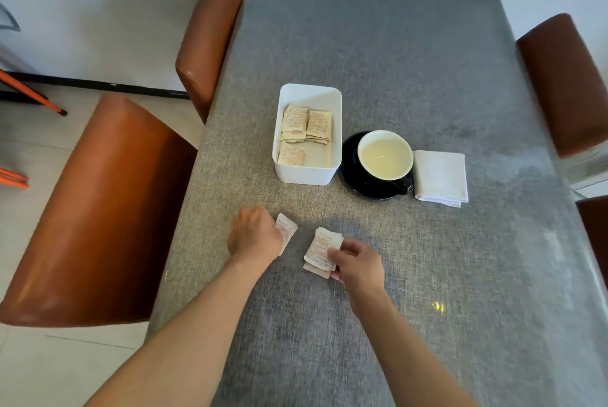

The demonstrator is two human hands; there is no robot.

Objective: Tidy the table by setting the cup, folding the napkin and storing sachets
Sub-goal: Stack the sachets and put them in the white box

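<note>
A white box (306, 173) stands mid-table with several pale sachets (307, 127) lying inside. Right of it, a black cup (385, 156) with a cream inside sits on a black saucer (352, 176). A folded white napkin (441, 178) lies beside the saucer. Nearer to me, my left hand (255, 234) is closed on one sachet (286, 229) at table level. My right hand (357, 263) pinches a small stack of sachets (320, 250) that rests on the grey tablecloth (394, 61).
Brown leather chairs stand along the left edge (98, 209) (207, 35) and the right edge (566, 81). The table's left edge runs just beside my left forearm. A pale wall lies beyond the far end.
</note>
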